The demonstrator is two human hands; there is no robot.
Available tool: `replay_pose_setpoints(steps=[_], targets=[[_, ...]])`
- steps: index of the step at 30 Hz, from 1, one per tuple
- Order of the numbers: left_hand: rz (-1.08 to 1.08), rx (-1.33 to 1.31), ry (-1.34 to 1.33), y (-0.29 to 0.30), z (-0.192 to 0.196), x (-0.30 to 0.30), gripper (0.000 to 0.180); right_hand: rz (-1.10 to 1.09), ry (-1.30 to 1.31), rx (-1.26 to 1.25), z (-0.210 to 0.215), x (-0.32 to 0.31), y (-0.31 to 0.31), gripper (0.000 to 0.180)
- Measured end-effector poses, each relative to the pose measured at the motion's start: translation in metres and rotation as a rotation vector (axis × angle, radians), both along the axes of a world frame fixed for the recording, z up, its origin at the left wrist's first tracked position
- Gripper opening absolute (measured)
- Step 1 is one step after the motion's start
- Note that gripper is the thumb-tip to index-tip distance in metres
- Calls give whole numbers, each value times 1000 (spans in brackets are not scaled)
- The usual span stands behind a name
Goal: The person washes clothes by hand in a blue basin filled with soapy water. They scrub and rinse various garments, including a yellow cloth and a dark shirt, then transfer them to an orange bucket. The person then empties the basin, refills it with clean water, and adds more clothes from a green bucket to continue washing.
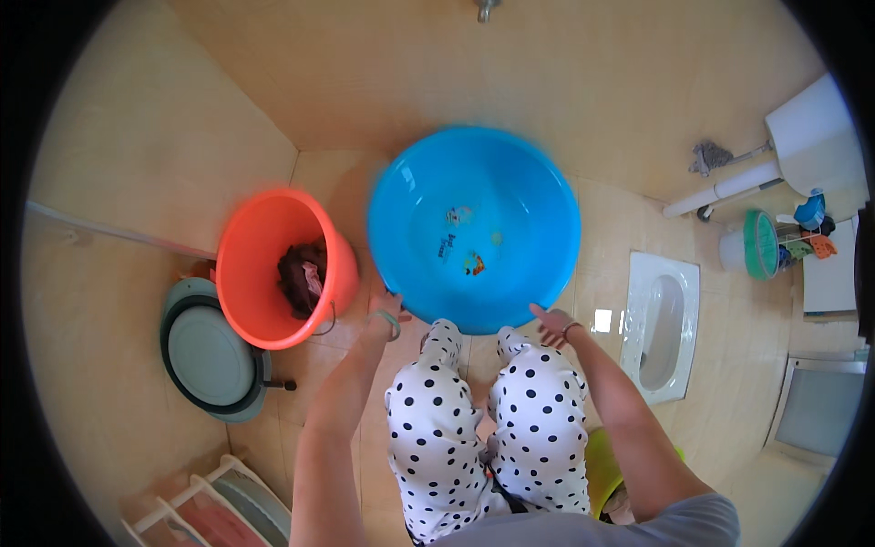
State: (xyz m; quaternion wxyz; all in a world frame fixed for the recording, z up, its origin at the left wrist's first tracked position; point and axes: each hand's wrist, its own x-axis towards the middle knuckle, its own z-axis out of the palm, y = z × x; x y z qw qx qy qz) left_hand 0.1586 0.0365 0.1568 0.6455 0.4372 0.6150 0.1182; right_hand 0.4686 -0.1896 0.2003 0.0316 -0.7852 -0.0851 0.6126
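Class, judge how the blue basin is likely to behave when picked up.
The blue basin looks like smooth moulded plastic, so it is probably fairly stiff and light for its size. Its glossy inside may be slippery. The left hand and right hand are both at its near side, so its far side may dip when lifted.

And we're counting two bare hands (392,307) (553,325), one big blue basin (542,237), one orange bucket (343,273), one grey-green round basin (210,356), one yellow-green tub (602,460), one squat toilet (661,333), one metal tap (486,10) and two spotted trouser legs (433,410) (538,401)!
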Motion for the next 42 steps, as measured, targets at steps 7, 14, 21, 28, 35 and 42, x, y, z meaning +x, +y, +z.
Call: replay_pose_setpoints(steps=[7, 14, 21, 28, 35, 42], targets=[[-49, 215, -30, 66, 80, 71, 57, 15, -538, 925, 178, 62, 167, 60], [175, -73, -496, 45, 142, 121, 57, 158, -1051, 1473, 320, 54, 332, 63], [224, -275, -529, 9, 136, 133, 54, 480, -1260, 1370, 302, 128, 395, 39], [324, -259, -639, 36, 137, 132, 56, 63, -522, 1585, 316, 112, 364, 35], [341, 55, -145, 41, 120, 134, 65, -74, -690, 1520, 259, 107, 309, 50], [577, -27, 537, 7, 34, 106, 69, -214, -844, 566, 24, 126, 80, 64]])
